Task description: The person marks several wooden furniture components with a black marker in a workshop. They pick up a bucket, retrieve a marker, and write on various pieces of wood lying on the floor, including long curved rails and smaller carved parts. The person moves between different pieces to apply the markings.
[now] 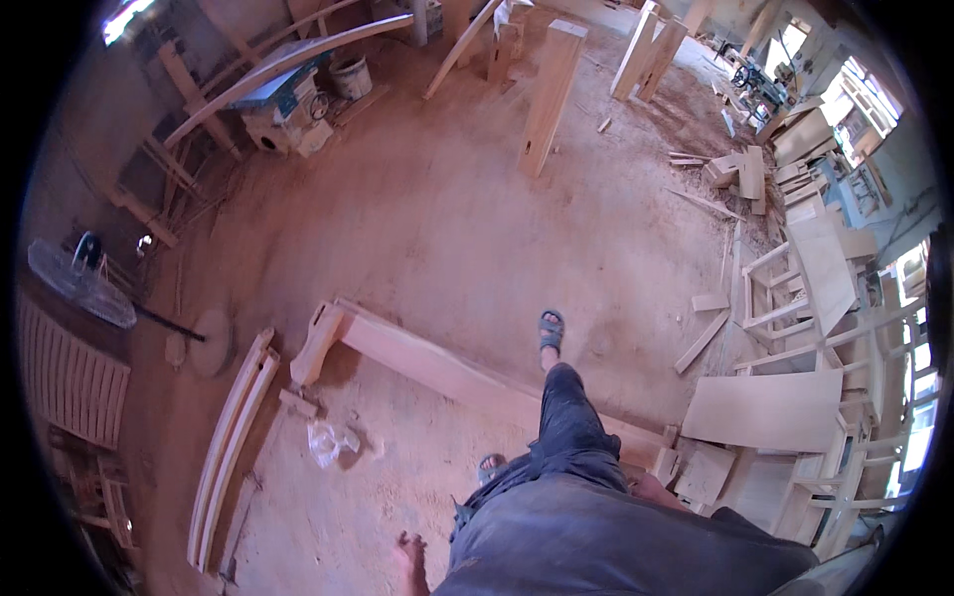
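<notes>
Both hands hang empty: the left [409, 556] with fingers loose, the right [651, 487] mostly hidden, grip unclear. A long beam [447, 372] lies ahead on the floor, untouched.

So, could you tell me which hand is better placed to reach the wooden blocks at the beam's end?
Probably right. The right hand hangs by the hip, nearest the wooden blocks at the end of the beam; the left hand hangs on the far side.

The left hand [410, 558] hangs low beside the hip, fingers loosely spread — empty; the right hand [651, 489] shows only partly behind the thigh. Its grip cannot be told.
</notes>
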Motion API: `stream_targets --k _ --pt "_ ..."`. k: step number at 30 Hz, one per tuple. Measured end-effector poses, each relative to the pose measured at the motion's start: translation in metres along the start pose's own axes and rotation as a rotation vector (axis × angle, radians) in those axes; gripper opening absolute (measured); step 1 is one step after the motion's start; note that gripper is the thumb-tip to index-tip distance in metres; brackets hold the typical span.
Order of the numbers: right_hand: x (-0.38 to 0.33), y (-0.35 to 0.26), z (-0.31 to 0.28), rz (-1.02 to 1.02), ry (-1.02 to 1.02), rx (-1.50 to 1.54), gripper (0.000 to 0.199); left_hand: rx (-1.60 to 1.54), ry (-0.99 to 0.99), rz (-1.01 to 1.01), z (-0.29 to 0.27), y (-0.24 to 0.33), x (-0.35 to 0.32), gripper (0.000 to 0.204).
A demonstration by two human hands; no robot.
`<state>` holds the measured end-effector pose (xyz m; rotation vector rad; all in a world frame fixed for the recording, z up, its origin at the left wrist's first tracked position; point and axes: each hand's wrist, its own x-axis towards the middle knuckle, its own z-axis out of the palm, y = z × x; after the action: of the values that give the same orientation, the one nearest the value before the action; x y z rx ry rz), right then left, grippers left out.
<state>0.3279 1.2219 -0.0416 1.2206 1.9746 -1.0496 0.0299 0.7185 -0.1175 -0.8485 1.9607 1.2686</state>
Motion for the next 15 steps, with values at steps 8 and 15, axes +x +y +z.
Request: stream_targets --k 8,15 --pt "0.222 -0.015 -0.119 -0.179 -0.026 -0.343 0.031 0.072 0.066 0.318 0.133 0.091 0.068 0.052" --pt "0.36 -0.184 -0.328 0.009 0.145 0.67 0.037 0.311 -0.015 0.357 0.218 0.329 0.02 0.045"
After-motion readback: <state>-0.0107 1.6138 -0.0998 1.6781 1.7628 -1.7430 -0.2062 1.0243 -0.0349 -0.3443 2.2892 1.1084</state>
